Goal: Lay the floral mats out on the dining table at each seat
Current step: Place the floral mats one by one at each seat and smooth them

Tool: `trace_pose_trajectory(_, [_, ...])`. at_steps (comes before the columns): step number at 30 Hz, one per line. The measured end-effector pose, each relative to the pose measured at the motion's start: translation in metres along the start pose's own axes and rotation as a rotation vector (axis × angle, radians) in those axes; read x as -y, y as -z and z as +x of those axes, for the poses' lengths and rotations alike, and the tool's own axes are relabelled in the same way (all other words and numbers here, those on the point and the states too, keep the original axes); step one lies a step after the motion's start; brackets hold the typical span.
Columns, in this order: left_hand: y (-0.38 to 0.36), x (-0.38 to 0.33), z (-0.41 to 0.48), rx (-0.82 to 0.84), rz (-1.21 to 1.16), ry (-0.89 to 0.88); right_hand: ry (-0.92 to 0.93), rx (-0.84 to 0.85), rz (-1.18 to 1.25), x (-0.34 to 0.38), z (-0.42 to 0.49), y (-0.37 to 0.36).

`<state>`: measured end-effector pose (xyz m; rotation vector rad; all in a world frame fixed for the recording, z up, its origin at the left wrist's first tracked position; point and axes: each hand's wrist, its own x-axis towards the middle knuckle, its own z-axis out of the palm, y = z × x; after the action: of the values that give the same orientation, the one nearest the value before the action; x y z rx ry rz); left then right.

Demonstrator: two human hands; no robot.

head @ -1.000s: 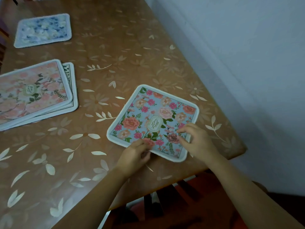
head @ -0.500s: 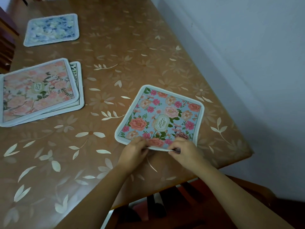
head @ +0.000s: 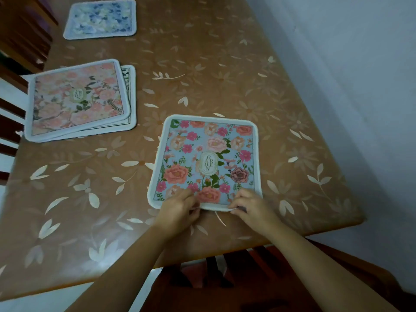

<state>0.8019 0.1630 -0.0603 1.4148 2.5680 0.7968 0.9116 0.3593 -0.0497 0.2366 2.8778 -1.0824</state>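
A light-blue floral mat [head: 208,158] with pink and red roses lies flat near the table's front edge. My left hand [head: 180,210] pinches its near edge toward the left, and my right hand [head: 252,207] pinches the same edge toward the right. A pink floral mat [head: 77,100] sits on top of another mat [head: 131,95] at the left. At the far left of the table lies a blue-and-white floral mat [head: 101,19].
The brown table [head: 225,70] has a leaf-patterned cover. A white wall [head: 349,75] runs along its right side. A dark wooden chair [head: 225,278] stands below the front edge, and chair backs [head: 13,104] line the left side.
The blue rose mat has been turned from a slanted position to square with the table's front edge. Both hands slid from its surface to its near edge.
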Motion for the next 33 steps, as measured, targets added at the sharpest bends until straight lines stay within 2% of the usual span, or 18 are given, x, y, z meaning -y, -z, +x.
trace_pose_trajectory(6, [-0.008, 0.005, -0.026, -0.028, -0.035, 0.038, 0.101, 0.026, -0.101, -0.005, 0.004, 0.001])
trace_pose_trajectory(12, [-0.007, 0.018, -0.038, -0.055, 0.004, 0.121, 0.196, -0.082, -0.141, -0.009, 0.000, 0.004])
trace_pose_trajectory(21, [-0.006, 0.022, -0.045, -0.161, -0.152, 0.237, 0.250, -0.087, -0.177, -0.014, -0.007, 0.012])
trace_pose_trajectory(27, [0.000, 0.015, -0.044, -0.114, -0.081, 0.133, 0.294, -0.037, -0.239, -0.030, -0.010, 0.019])
trace_pose_trajectory(33, [-0.008, -0.002, -0.047, -0.037, -0.069, -0.049, 0.331, -0.002, -0.286, -0.052, -0.032, 0.024])
